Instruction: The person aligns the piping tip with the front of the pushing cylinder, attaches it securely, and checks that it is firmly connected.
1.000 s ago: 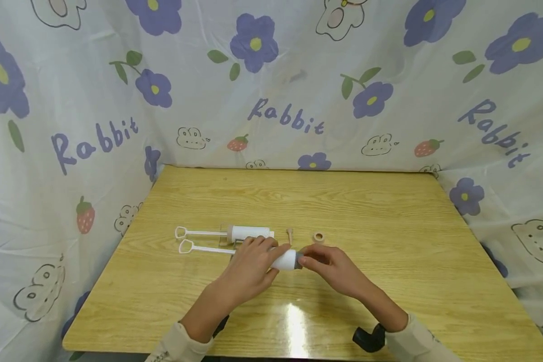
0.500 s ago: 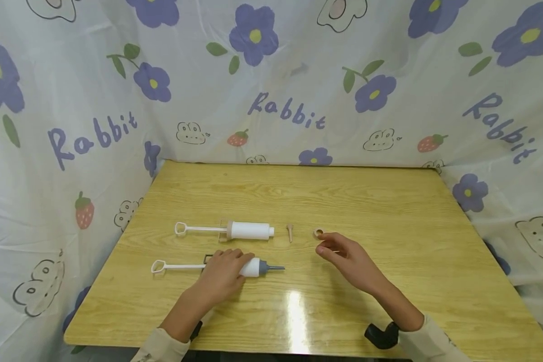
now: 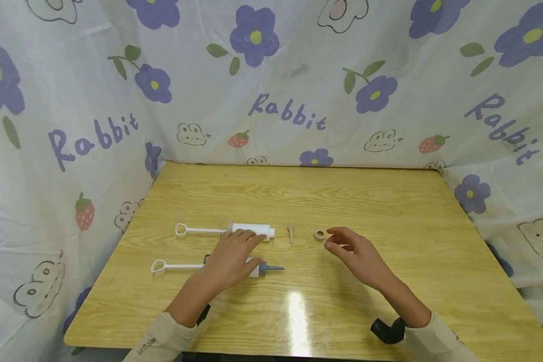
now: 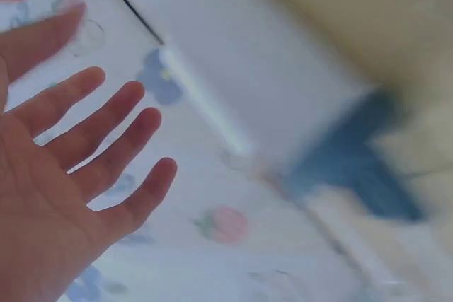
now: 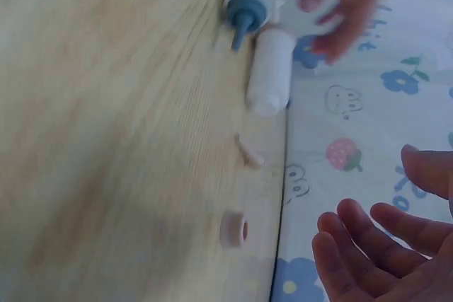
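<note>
Two white syringe-like dispensers with loop-ended plunger rods lie on the table. The near dispenser (image 3: 254,272) has a grey-blue nozzle collar (image 3: 263,268) fitted; the far dispenser (image 3: 252,228) has a bare white tip. My left hand (image 3: 230,257) hovers over both with fingers spread, hiding part of each barrel; in the left wrist view nothing is in its palm. To the right of the far dispenser lie a beige cone nozzle (image 3: 291,233) and a beige ring (image 3: 320,240). My right hand (image 3: 361,259) is just beside the ring, fingers loosely bent and holding nothing.
The wooden table (image 3: 271,193) reaches back to a patterned curtain (image 3: 289,141), which also hangs at both sides. Black wrist mounts (image 3: 387,331) sit near the sleeves, above the table's front edge.
The near dispenser was shifted left and toward me, its collar fitted with a thin nozzle now visible. My left hand has since released it and moved toward the far dispenser; my right hand drew rightward.
</note>
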{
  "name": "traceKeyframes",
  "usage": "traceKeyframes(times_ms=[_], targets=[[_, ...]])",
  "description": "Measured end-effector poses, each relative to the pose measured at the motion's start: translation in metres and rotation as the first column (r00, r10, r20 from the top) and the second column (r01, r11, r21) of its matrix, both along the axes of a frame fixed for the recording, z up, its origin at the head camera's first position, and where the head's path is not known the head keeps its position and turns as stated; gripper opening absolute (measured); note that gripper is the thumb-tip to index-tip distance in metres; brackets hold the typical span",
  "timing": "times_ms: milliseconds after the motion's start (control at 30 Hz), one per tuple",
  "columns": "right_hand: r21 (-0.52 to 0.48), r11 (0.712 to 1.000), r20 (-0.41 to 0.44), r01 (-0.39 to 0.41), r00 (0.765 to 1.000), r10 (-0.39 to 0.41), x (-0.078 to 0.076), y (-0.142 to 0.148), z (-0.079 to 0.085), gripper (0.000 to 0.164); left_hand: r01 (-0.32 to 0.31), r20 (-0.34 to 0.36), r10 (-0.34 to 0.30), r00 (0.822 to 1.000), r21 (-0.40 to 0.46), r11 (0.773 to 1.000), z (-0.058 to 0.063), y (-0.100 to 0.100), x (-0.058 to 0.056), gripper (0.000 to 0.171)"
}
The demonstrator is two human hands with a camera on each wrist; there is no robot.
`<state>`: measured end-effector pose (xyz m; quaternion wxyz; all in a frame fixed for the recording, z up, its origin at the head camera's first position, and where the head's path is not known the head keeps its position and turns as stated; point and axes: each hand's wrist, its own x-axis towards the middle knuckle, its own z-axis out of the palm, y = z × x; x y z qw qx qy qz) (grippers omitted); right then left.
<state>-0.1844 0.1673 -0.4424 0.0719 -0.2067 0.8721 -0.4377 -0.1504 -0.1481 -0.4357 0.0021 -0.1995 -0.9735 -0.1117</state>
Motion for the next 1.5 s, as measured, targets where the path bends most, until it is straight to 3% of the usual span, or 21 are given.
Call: traceKeyframes(times_ms=[67, 133, 200, 267, 367, 467, 633, 767, 867, 933, 1000, 1133, 1233, 1500], targets=[[0.080, 0.997, -0.046, 0.006, 0.999, -0.003, -0.013, 0.000, 0.003, 0.044, 0.062, -0.022, -0.063, 0.998, -0.072, 0.995, 0.012, 0.020, -0.024, 0.047], [0.187, 0.982, -0.074, 0.004, 0.997, 0.010, -0.028, -0.003, 0.002, 0.044, 0.116, -0.016, -0.120, 0.993, -0.174, 0.978, 0.017, 0.044, -0.049, 0.044], [0.311, 0.951, -0.082, -0.006, 0.996, 0.033, -0.041, -0.008, -0.005, 0.044, 0.159, 0.010, -0.164, 0.986, -0.300, 0.941, 0.013, 0.067, -0.072, 0.041], [0.407, 0.913, -0.073, -0.018, 0.996, 0.052, -0.049, -0.014, -0.017, 0.045, 0.192, 0.050, -0.188, 0.981, -0.421, 0.886, 0.002, 0.086, -0.089, 0.039], [0.484, 0.875, -0.087, -0.020, 0.994, 0.070, -0.054, -0.022, -0.035, 0.043, 0.228, 0.111, -0.200, 0.973, -0.544, 0.807, -0.020, 0.102, -0.101, 0.035], [0.473, 0.881, -0.133, -0.003, 0.988, 0.075, -0.054, -0.028, -0.045, 0.028, 0.230, 0.124, -0.194, 0.973, -0.575, 0.785, -0.035, 0.105, -0.103, 0.028], [0.437, 0.899, -0.142, 0.017, 0.989, 0.050, -0.053, -0.034, -0.050, 0.012, 0.206, 0.086, -0.191, 0.978, -0.558, 0.804, -0.035, 0.094, -0.098, 0.012], [0.345, 0.937, -0.102, 0.057, 0.995, -0.023, -0.048, -0.028, -0.047, 0.023, 0.161, 0.042, -0.157, 0.987, -0.414, 0.896, -0.023, 0.081, -0.087, 0.016], [0.193, 0.977, -0.041, 0.094, 0.995, -0.088, -0.040, -0.022, -0.034, 0.031, 0.107, -0.025, -0.114, 0.993, -0.182, 0.977, -0.006, 0.069, -0.072, 0.017], [0.061, 0.993, 0.000, 0.105, 0.994, -0.105, -0.033, -0.020, -0.020, 0.036, 0.074, -0.085, -0.075, 0.994, -0.015, 0.997, 0.007, 0.061, -0.059, 0.016], [-0.092, 0.989, 0.037, 0.117, 0.993, -0.114, -0.027, -0.017, -0.004, 0.040, 0.037, -0.123, -0.017, 0.992, 0.165, 0.986, 0.019, 0.055, -0.047, 0.018], [-0.297, 0.950, 0.091, 0.102, 0.993, -0.078, -0.009, -0.017, 0.017, 0.043, -0.021, -0.170, 0.097, 0.981, 0.401, 0.916, 0.030, 0.044, -0.019, 0.018], [-0.337, 0.936, 0.132, 0.099, 0.990, -0.057, 0.001, -0.016, 0.020, 0.044, -0.026, -0.205, 0.134, 0.970, 0.461, 0.887, 0.028, 0.041, -0.007, 0.016], [-0.385, 0.920, 0.125, 0.069, 0.992, -0.022, 0.008, -0.018, 0.016, 0.040, -0.011, -0.274, 0.166, 0.947, 0.490, 0.872, 0.023, 0.035, 0.003, 0.014]])
